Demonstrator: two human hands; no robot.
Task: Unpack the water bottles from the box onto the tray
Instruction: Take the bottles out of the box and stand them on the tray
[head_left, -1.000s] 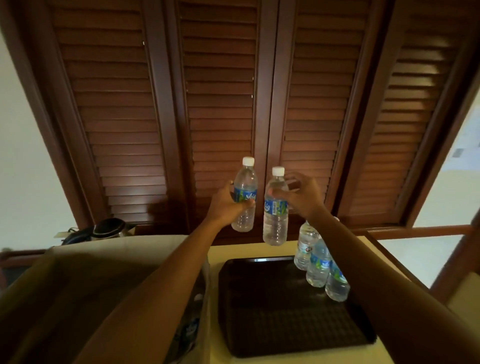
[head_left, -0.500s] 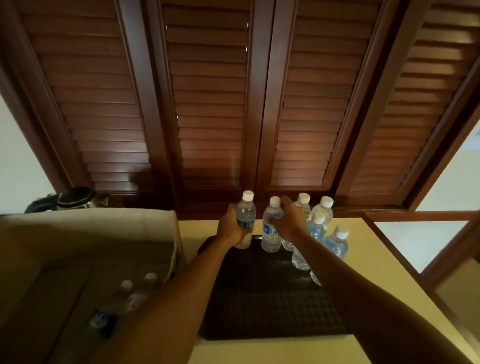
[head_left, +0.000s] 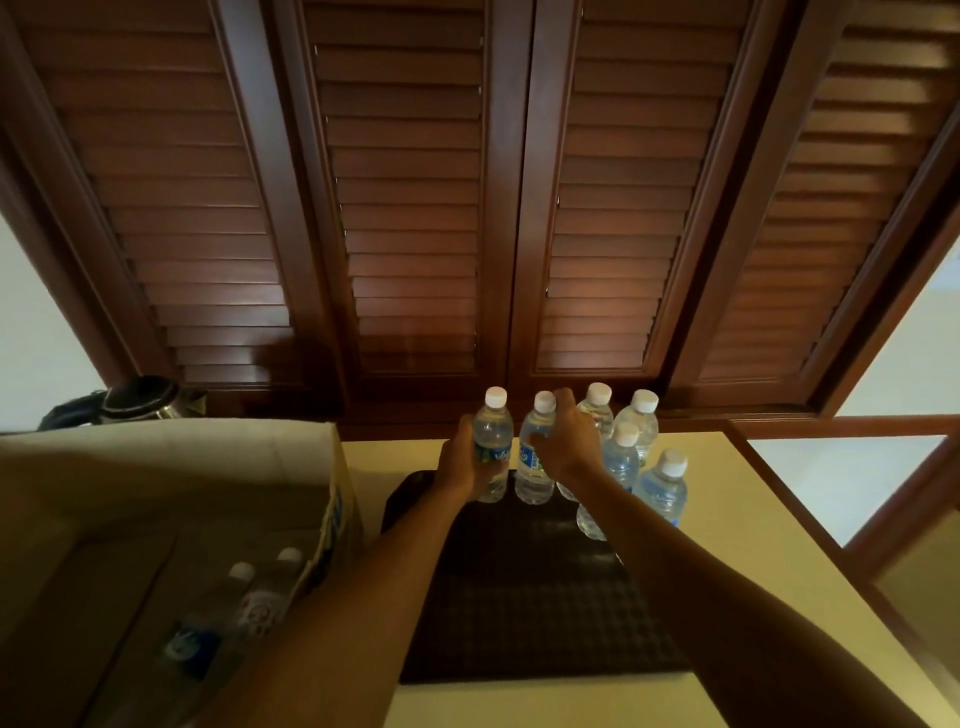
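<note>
Fingers of left hand (head_left: 464, 462) wrapped round 1 water bottle (head_left: 492, 447), right hand (head_left: 570, 444) gripping a 2nd bottle (head_left: 533, 457); both upright at the far edge of the tray (head_left: 519, 613), bases about down. 4 more bottles (head_left: 662, 483) stand on the tray's right side. At least 2 left lying in the box (head_left: 171, 467), so unpacking roughly 3/4 done, my guess

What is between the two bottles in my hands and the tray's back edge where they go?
Nothing visible. The left hand and right hand hold their bottles upright at the tray back edge; the other bottles stand to the right.
</note>
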